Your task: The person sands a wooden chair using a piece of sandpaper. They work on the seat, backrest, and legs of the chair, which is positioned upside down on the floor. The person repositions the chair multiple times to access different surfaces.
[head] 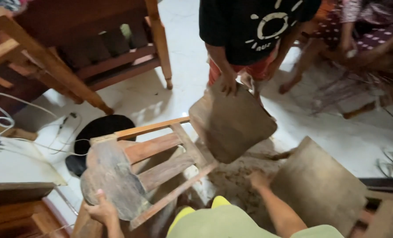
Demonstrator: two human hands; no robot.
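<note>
Your left hand (101, 210) grips the wooden frame (161, 165) at lower left while your right hand (259, 180), seemingly open, reaches into dirt (236, 176); next, probably scoop carefully.

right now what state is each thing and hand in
left hand: gripping the worn round wooden board's lower edge
worn round wooden board: tilted against the slatted frame
slatted wooden frame: tipped over, leaning
right hand: resting on the dusty pile
dusty sand-coloured pile: loose on the floor
squarish brown board: held tilted by another person's hand
</note>
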